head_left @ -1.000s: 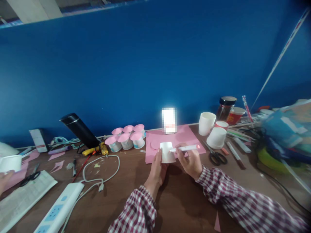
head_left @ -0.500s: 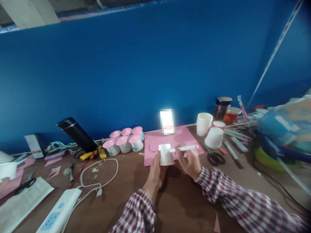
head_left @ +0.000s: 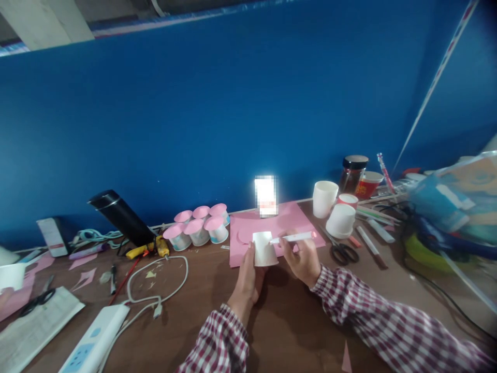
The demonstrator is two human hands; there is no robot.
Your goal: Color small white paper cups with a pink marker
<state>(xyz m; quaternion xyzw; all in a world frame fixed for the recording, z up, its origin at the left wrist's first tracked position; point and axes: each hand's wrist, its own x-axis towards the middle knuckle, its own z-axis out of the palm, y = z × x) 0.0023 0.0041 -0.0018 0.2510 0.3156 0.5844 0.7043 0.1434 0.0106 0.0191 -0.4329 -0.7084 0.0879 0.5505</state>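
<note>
My left hand [head_left: 248,280] is closed round a white paper cup [head_left: 264,249], which is held upside down with its wide rim toward the table. Between the fingers of my right hand [head_left: 302,259] is a white marker [head_left: 295,238] with a pink end. Its tip points left and is at the cup's right side; whether it touches cannot be made out. Behind the cup lies a sheet of pink paper [head_left: 287,217]. A bright phone-like screen [head_left: 266,194], blurred out, stands at the sheet's back edge.
Several cups with pink paper tops [head_left: 196,228] stand left of the sheet. White cups [head_left: 340,221], scissors [head_left: 345,254], a jar [head_left: 353,173] and loose markers [head_left: 370,246] are on the right. A black bottle [head_left: 120,215], white cable [head_left: 157,298] and power strip [head_left: 97,336] occupy the left.
The view has shifted very slightly. Both hands, the cup and the marker keep almost the same positions.
</note>
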